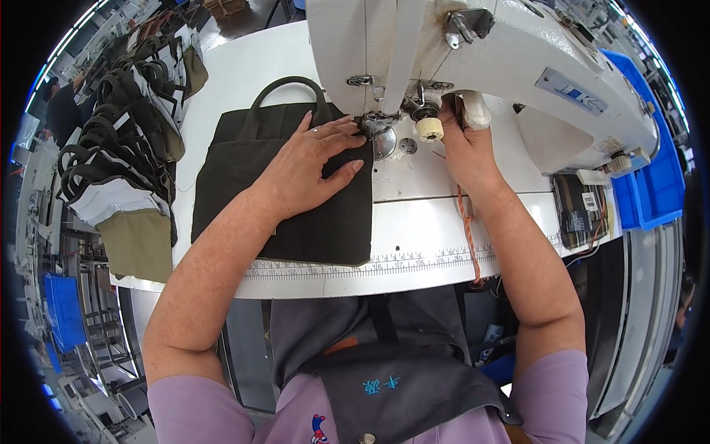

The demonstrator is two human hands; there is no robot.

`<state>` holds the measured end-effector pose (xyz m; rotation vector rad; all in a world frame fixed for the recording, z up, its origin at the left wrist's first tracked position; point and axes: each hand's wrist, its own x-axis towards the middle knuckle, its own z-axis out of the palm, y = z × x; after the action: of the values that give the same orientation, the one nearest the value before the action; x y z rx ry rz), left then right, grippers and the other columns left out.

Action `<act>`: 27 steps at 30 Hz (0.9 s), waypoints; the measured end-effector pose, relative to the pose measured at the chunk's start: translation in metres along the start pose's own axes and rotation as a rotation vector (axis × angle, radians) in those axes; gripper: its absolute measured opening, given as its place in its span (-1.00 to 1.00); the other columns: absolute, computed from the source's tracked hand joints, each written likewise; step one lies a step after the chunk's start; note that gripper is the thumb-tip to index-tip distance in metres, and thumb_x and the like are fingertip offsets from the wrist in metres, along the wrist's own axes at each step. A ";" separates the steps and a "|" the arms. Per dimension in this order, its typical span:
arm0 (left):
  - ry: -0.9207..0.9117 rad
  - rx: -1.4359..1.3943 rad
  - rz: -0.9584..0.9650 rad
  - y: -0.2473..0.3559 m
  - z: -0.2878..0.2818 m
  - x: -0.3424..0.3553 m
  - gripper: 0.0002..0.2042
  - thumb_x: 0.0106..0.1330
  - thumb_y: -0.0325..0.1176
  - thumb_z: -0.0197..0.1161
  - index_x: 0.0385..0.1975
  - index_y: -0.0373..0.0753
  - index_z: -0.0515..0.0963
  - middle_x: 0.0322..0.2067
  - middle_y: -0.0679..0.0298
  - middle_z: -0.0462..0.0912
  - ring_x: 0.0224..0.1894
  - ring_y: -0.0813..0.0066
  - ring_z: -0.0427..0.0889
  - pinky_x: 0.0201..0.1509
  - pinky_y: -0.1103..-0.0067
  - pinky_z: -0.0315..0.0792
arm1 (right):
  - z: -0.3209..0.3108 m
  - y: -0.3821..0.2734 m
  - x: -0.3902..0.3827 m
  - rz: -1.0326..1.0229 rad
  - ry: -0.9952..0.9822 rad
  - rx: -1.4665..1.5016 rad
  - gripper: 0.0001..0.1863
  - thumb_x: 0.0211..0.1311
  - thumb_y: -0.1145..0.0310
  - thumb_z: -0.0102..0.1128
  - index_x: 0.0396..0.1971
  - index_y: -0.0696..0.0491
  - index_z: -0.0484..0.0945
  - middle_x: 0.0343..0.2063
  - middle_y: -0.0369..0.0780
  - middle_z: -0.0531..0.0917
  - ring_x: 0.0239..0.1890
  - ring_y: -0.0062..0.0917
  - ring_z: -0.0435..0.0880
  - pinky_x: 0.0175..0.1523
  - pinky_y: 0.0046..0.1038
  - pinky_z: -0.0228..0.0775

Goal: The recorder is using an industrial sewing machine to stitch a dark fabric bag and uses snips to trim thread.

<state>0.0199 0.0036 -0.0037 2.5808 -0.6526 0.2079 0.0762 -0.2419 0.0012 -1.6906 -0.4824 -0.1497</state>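
A dark, flat fabric bag with a looped handle lies on the white sewing table, its right edge beside the presser foot of a sewing machine. My left hand rests on the bag's upper part, fingers stretched toward the needle area. Beneath the machine arm, my right hand is curled around something dark, largely hidden by the machine head; what it is I cannot make out. A white wrapped piece shows at that hand. An orange twisted cord runs from the table's front edge up beside my right hand.
The white sewing machine covers the upper right. Several folded bags with handles line the table's left side. A ruler strip follows the front edge. At the right lie a dark striped bundle and a blue bin.
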 end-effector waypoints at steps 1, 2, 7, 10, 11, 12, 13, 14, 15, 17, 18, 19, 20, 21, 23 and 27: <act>0.046 -0.008 0.010 0.001 0.001 0.000 -0.67 0.37 -0.31 0.29 0.09 -0.24 0.65 0.18 0.09 0.61 0.36 0.10 0.48 0.59 -0.02 -0.03 | 0.000 0.000 0.001 -0.019 0.003 -0.005 -0.62 0.58 0.08 0.09 -0.24 0.12 0.63 -0.39 -0.33 0.70 -0.28 -0.65 0.55 -0.10 -0.50 0.42; 0.045 -0.006 0.011 0.002 0.001 -0.001 -0.67 0.37 -0.31 0.29 0.09 -0.24 0.65 0.18 0.09 0.61 0.36 0.10 0.48 0.59 -0.02 -0.03 | 0.000 0.000 0.001 -0.038 0.006 -0.010 -0.63 0.57 0.09 0.09 -0.23 0.12 0.63 -0.40 -0.32 0.70 -0.30 -0.66 0.55 -0.11 -0.50 0.43; 0.037 -0.035 0.007 0.004 -0.001 0.000 -0.67 0.36 -0.32 0.30 0.09 -0.22 0.65 0.18 0.08 0.62 0.36 0.09 0.48 0.59 -0.04 -0.03 | -0.003 0.012 -0.002 -0.069 -0.050 -0.073 -0.65 0.56 0.13 0.12 -0.23 0.15 0.64 -0.44 -0.29 0.70 -0.36 -0.64 0.58 -0.17 -0.49 0.45; 0.036 -0.031 -0.015 0.002 -0.001 0.001 -0.67 0.36 -0.31 0.30 0.09 -0.22 0.65 0.17 0.08 0.62 0.33 0.09 0.51 0.59 -0.02 -0.04 | -0.006 0.004 -0.008 0.013 -0.157 -0.154 -0.77 0.52 0.29 0.15 -0.19 0.14 0.66 -0.42 -0.29 0.69 -0.32 -0.65 0.59 -0.15 -0.51 0.44; 0.034 -0.029 -0.017 0.002 -0.002 0.001 -0.67 0.36 -0.31 0.30 0.09 -0.22 0.65 0.17 0.08 0.62 0.33 0.09 0.51 0.59 -0.02 -0.04 | -0.007 0.000 -0.009 0.093 -0.219 -0.267 -0.85 0.49 0.41 0.15 -0.15 0.12 0.67 -0.40 -0.32 0.67 -0.27 -0.67 0.56 -0.09 -0.54 0.43; 0.038 -0.033 -0.034 0.003 -0.002 0.002 -0.67 0.35 -0.32 0.31 0.09 -0.22 0.65 0.17 0.08 0.62 0.32 0.09 0.52 0.60 -0.02 -0.04 | -0.007 0.003 -0.009 0.095 -0.219 -0.263 -0.85 0.49 0.41 0.15 -0.15 0.12 0.67 -0.40 -0.32 0.67 -0.27 -0.67 0.56 -0.09 -0.54 0.43; 0.045 -0.040 -0.046 0.003 -0.002 0.002 -0.67 0.35 -0.32 0.32 0.08 -0.22 0.65 0.17 0.09 0.62 0.32 0.10 0.52 0.60 -0.02 -0.04 | -0.006 0.005 -0.009 -0.025 -0.241 -0.369 -0.77 0.43 0.26 0.22 -0.23 0.14 0.67 -0.41 -0.21 0.69 -0.33 -0.50 0.65 -0.17 -0.41 0.47; 0.044 -0.041 -0.044 0.002 -0.002 0.003 -0.67 0.35 -0.32 0.32 0.08 -0.22 0.65 0.17 0.09 0.62 0.32 0.10 0.52 0.60 -0.02 -0.04 | -0.006 0.006 -0.009 -0.145 -0.260 -0.474 -0.65 0.37 0.11 0.29 -0.31 0.16 0.67 -0.43 -0.11 0.72 -0.38 -0.33 0.74 -0.25 -0.29 0.51; 0.074 -0.055 -0.044 -0.001 -0.004 0.003 -0.71 0.35 -0.30 0.34 0.03 -0.22 0.67 0.18 0.10 0.61 0.30 0.14 0.54 0.55 0.05 0.10 | -0.007 0.003 -0.011 -0.143 -0.257 -0.474 -0.65 0.37 0.11 0.29 -0.31 0.16 0.67 -0.43 -0.11 0.72 -0.38 -0.33 0.74 -0.25 -0.29 0.51; 0.094 -0.065 -0.048 -0.006 -0.005 0.000 -0.73 0.36 -0.28 0.35 -0.03 -0.23 0.68 0.20 0.11 0.60 0.28 0.19 0.55 0.51 0.12 0.24 | -0.005 -0.014 -0.013 -0.179 -0.322 -0.744 -0.61 0.32 0.04 0.30 -0.29 0.12 0.66 -0.43 -0.13 0.70 -0.38 -0.24 0.73 -0.23 -0.24 0.53; 0.207 -0.077 -0.105 -0.006 -0.006 -0.002 -0.78 0.33 -0.31 0.37 -0.11 -0.25 0.68 0.15 0.10 0.62 0.20 0.16 0.60 0.39 0.19 0.37 | -0.005 -0.016 -0.014 -0.173 -0.318 -0.737 -0.61 0.32 0.04 0.30 -0.29 0.12 0.66 -0.43 -0.13 0.70 -0.38 -0.24 0.73 -0.23 -0.24 0.53; 0.319 -0.090 -0.158 -0.008 -0.005 -0.002 -0.82 0.30 -0.34 0.40 -0.19 -0.27 0.68 0.11 0.09 0.63 0.12 0.13 0.64 0.27 0.27 0.49 | -0.005 -0.017 -0.015 -0.200 -0.308 -0.785 -0.61 0.32 0.03 0.30 -0.26 0.11 0.64 -0.41 -0.14 0.69 -0.38 -0.25 0.73 -0.24 -0.24 0.53; 0.390 0.023 -0.058 -0.010 -0.005 0.001 -0.83 0.25 -0.35 0.44 -0.32 -0.29 0.65 -0.03 0.09 0.64 -0.03 0.12 0.66 0.01 0.35 0.55 | -0.007 -0.016 -0.016 -0.225 -0.298 -0.832 -0.61 0.32 0.02 0.29 -0.23 0.10 0.63 -0.39 -0.15 0.68 -0.37 -0.26 0.73 -0.25 -0.25 0.53; 0.378 0.026 -0.051 -0.010 -0.004 0.002 -0.83 0.25 -0.35 0.44 -0.32 -0.29 0.65 -0.03 0.09 0.64 -0.03 0.12 0.66 0.01 0.35 0.55 | -0.008 -0.013 -0.016 -0.216 -0.288 -0.826 -0.61 0.32 0.02 0.29 -0.23 0.10 0.63 -0.39 -0.15 0.68 -0.37 -0.26 0.73 -0.25 -0.25 0.53; 0.326 0.077 -0.059 -0.003 -0.006 0.006 -0.78 0.22 -0.29 0.48 -0.38 -0.30 0.62 -0.14 0.12 0.60 -0.12 0.14 0.63 -0.07 0.34 0.54 | -0.011 -0.004 -0.015 -0.327 -0.279 -0.910 -0.65 0.32 0.07 0.30 -0.15 0.05 0.62 -0.34 -0.19 0.65 -0.33 -0.27 0.72 -0.23 -0.23 0.54; 0.284 0.034 -0.066 -0.003 -0.006 0.016 -0.70 0.18 -0.20 0.52 -0.41 -0.30 0.60 -0.20 0.15 0.55 -0.17 0.15 0.61 -0.12 0.35 0.52 | -0.011 -0.005 -0.016 -0.336 -0.290 -0.844 -0.74 0.31 0.13 0.30 -0.20 0.01 0.65 -0.32 -0.23 0.63 -0.30 -0.27 0.72 -0.21 -0.20 0.55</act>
<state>0.0354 0.0025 0.0046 2.5326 -0.4623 0.5560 0.0618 -0.2560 0.0016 -2.4573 -1.0190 -0.3954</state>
